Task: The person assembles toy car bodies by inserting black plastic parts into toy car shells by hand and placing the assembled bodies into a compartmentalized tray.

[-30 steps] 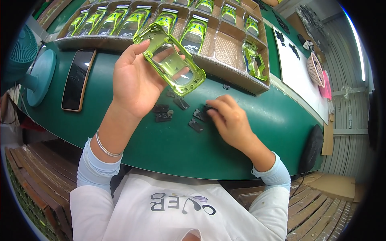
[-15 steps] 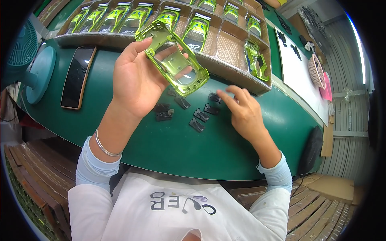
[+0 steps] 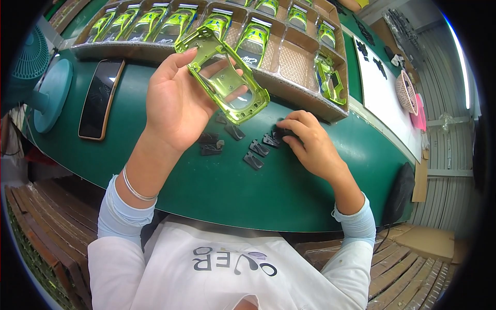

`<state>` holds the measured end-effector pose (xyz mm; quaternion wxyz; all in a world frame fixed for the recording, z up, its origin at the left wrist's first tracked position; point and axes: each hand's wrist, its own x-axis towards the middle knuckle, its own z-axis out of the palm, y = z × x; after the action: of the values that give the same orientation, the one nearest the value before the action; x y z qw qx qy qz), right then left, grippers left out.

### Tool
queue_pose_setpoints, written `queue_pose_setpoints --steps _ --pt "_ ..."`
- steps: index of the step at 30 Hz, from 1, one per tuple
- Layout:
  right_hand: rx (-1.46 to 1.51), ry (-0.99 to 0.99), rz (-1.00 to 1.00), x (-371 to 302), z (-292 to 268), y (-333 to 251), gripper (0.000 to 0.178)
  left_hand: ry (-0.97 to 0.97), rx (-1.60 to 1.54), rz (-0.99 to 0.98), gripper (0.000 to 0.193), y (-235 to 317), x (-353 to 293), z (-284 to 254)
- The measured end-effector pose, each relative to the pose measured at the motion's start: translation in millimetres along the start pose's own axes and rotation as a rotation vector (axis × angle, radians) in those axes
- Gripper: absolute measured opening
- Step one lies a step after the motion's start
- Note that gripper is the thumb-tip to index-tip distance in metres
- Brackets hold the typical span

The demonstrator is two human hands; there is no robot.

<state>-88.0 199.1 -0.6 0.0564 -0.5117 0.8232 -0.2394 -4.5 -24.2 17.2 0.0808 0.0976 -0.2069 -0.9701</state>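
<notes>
green plastic car shell (image 3: 223,82) above tabletop (image 3: 310,201), hollow side facing me, pinched in left grip (image 3: 175,95): thumb at rim, fingers behind. right grip (image 3: 311,144) curled over black part (image 3: 282,133) beside small black pieces (image 3: 253,160); i cannot tell if it pinches. shell probably light, stiff, slick, fragile at thin edges; i'd take long side rims, press gently. black pieces likely light too.
</notes>
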Motion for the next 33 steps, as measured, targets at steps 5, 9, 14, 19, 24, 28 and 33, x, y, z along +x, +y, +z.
queue_pose_setpoints --steps 5,9,14,19,24,28,33 --pt "0.031 -0.111 0.112 1 -7 2 0.021 -0.001 -0.006 -0.003 0.032 0 1 0" --pt "0.169 -0.115 0.245 1 -9 0 0.016 -0.005 -0.001 -0.006 0.033 0 -1 1" --pt "0.147 0.009 0.085 -5 -8 12 0.017 -0.004 0.006 0.003 0.033 1 -1 0" --pt "0.17 0.152 0.161 -17 -5 22 0.017 0.005 -0.004 -0.013 0.033 -1 1 1" --pt "0.218 0.087 0.331 -24 -15 11 0.013 0.007 0.01 -0.003 0.033 0 -2 1" --pt "0.175 -0.031 0.375 -27 -11 3 0.015 -0.008 0.013 -0.006 0.033 -1 0 1" --pt "0.193 -0.012 0.387 -17 -6 9 0.014 -0.007 0.002 0.002 0.033 1 2 -1"
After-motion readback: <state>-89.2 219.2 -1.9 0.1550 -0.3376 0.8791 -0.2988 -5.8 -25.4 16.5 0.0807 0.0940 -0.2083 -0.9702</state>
